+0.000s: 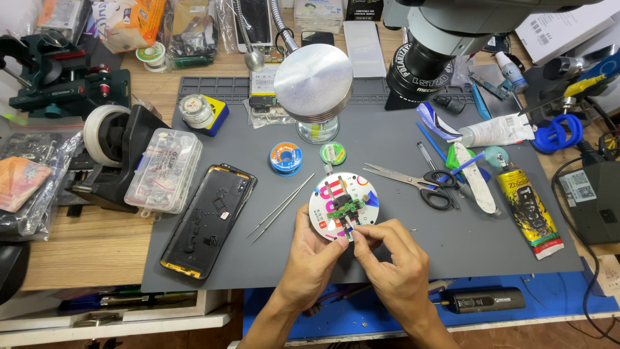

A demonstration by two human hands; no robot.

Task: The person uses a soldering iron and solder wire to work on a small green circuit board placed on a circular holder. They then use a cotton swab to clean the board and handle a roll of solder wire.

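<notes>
**Two hands at a round holder on the grey mat**

Where the grey mat [400, 252] covers the counter [84, 252], a round white holder [343, 201] lies near its front edge, and both hands work on it. The holder is a flat disc with coloured patches and dark clamp bars, and a small green circuit board [342, 208] sits clamped across its middle. The left hand [312, 253] rests against the disc's lower left rim, its grip narrow, fingertips touching the edge. The right hand [394, 258] pinches a small thin piece at the lower edge of the board; what that piece is cannot be told.

Counted around them: one opened black phone shell [208, 220] lies to the left of the hands, and one pair of thin tweezers [281, 207] lies between the shell and the disc. One pair of black-handled scissors [413, 182] lies to the right. Two small spools sit behind the disc, one blue [285, 158] and one green [332, 153]. One yellow glue tube [526, 210] lies further right, and one clear parts box [164, 170] stands at the left edge of the mat.
</notes>
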